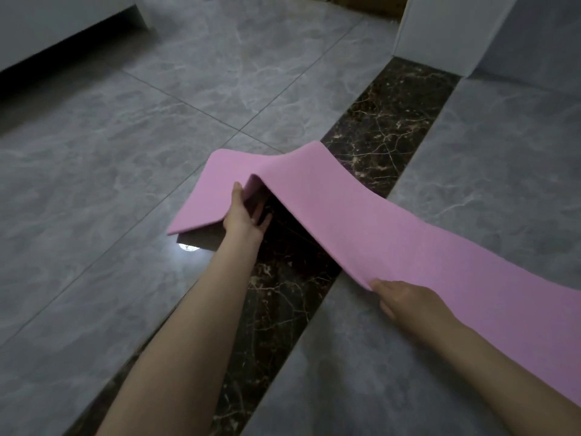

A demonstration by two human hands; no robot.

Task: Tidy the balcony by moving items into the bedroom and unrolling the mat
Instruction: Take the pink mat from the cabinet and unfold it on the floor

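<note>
Head view: pink mat [361, 221] humped, partly unfolded.

- No readable text, labels, brands, numbers or signs anywhere in view.
- Pink mat [361, 221]: plain, unprinted surface.
- Grey floor tiles [125, 184]: only marble veining, no lettering.

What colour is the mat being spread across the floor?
Pink on top; the mat shows a darker underside in the head view.
</note>
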